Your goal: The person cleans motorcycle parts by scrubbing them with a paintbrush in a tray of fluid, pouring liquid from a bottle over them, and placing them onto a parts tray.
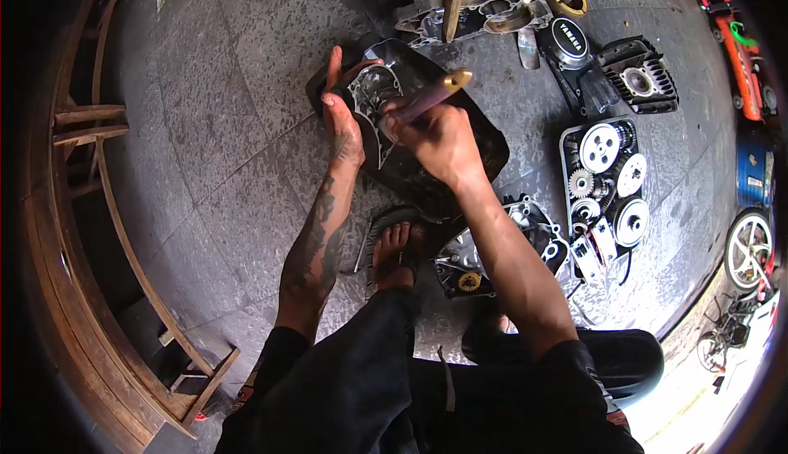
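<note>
My left hand (345, 130) grips the left edge of a metal engine cover (368, 93), its thumb and fingers apart around the rim. The cover is tilted up over a black shallow basin (486, 135). In my right hand (447, 144) is a paintbrush (433, 98) with a dark purple handle and a gold-coloured end. The handle points up and to the right. Its working end reaches down into the cover, where my fingers hide the bristles. Both hands look dirty, and the cover's inside appears wet and shiny.
Right of the basin, a tray (566, 171) holds gears and other parts. Another engine casing (460, 249) lies near my feet. Beyond are a large crankcase (492, 15), a YAMAHA cover (569, 39) and a finned cylinder (640, 76). A wooden bench (61, 282) stands left.
</note>
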Demonstrator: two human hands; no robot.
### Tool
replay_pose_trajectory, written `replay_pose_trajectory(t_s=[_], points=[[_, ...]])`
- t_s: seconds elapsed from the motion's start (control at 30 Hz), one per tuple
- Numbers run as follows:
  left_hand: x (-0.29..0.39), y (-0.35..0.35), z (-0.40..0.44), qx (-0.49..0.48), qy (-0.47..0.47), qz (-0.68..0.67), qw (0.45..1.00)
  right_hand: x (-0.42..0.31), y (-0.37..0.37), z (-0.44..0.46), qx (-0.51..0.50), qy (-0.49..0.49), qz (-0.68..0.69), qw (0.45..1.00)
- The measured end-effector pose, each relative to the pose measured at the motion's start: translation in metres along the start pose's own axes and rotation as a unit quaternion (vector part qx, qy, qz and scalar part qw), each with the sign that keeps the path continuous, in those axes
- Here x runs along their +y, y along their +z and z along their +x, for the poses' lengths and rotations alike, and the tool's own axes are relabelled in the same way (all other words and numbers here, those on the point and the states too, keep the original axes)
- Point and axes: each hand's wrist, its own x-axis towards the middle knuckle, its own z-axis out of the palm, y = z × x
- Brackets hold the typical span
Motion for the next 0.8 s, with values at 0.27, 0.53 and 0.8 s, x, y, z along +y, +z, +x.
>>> replay_pose_trajectory(t_s=[0.27,0.53,0.8], points=[[0.005,0.004,-0.001,0.041,-0.068,0.160,0.984,0.016,0.009,0.002,0.009,-0.038,0.012,0.999],[0.004,0.008,-0.006,0.079,-0.153,0.085,0.981,0.035,0.027,-0.009,0.069,-0.072,0.090,0.991],[0.008,0.016,-0.010,0.078,-0.190,0.049,0.977,0.028,0.036,-0.011,0.099,-0.064,0.118,0.986]])
